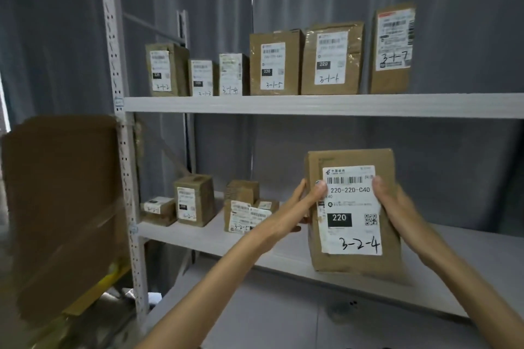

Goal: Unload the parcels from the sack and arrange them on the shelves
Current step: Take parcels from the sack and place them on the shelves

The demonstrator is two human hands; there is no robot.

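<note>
**Setting parcel 3-2-4 onto the middle shelf**

We are in the placing step. Both our hands grip one brown parcel [351,212] by its sides: the left hand [304,200] wraps its left edge with the thumb on the label, and the right hand [395,201] clamps the right edge. The parcel stands upright over the front of the middle shelf [215,238]; we cannot tell whether its base is touching the board.

It is a paper-wrapped packet, slightly creased, with a white label [351,210] printed 220-220-C40 and hand-marked 3-2-4.

We judge it belongs just right of the parcel marked 3-2-5 [243,217], so next we need to push it back, label outward. The upper shelf [312,105] carries a row marked 3-1-2 to 3-1-7.
</note>
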